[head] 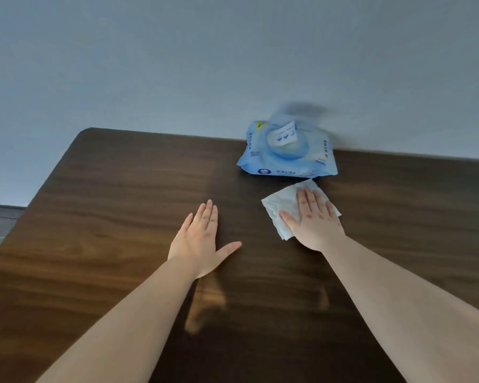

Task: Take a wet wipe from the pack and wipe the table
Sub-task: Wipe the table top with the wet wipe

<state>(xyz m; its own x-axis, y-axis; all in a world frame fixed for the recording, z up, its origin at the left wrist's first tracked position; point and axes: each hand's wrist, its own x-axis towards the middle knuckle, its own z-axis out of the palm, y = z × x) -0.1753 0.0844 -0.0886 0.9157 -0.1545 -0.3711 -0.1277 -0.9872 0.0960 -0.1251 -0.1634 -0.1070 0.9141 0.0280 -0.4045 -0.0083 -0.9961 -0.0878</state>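
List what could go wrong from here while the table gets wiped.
1. The pack lies just beyond the wipe, lid apparently open with a sheet sticking up. A forward stroke by the right hand could shove it against the wall.
2. The wipe is creased and only partly under the palm, so it may bunch up and clean unevenly.
3. The left hand lies flat on the table and may leave prints on the glossy surface.

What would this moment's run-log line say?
stage: wiping | right hand: flat on wet wipe | left hand: flat on table | pack: lid open, by wall
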